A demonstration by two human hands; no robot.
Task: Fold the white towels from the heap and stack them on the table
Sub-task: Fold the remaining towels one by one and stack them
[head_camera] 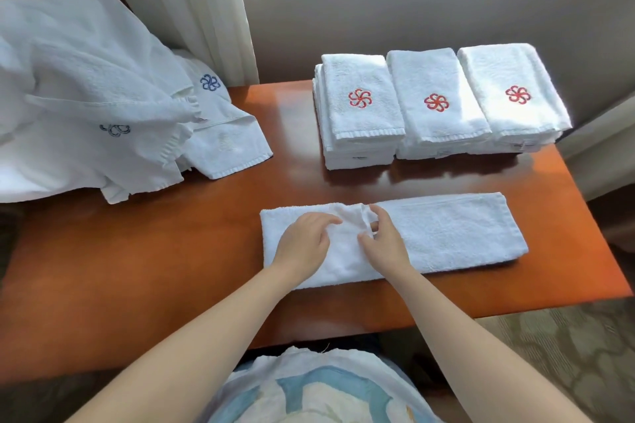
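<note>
White terry towel (446,233), folded into a long strip, lies near the front of an orange-brown wooden table (171,251). Left hand (304,244) presses it with loosely curved fingers; right hand (383,240) pinches a raised crease. Three red-crested folded stacks (436,127) sit behind, the unfolded heap (86,96) far left.

A folded towel (446,233) lies across the near middle of the worktop (206,251), with its long side going from left to right. Both hands are on its left half, the left hand (304,244) just beside the right hand (383,240). Behind the towel, at the far right, the left stack (357,113), the middle stack (436,106) and the right stack (512,96) stand side by side, touching. The heap (86,96) lies at the far left, partly on the worktop. A curtain (192,3) hangs behind the heap.
</note>
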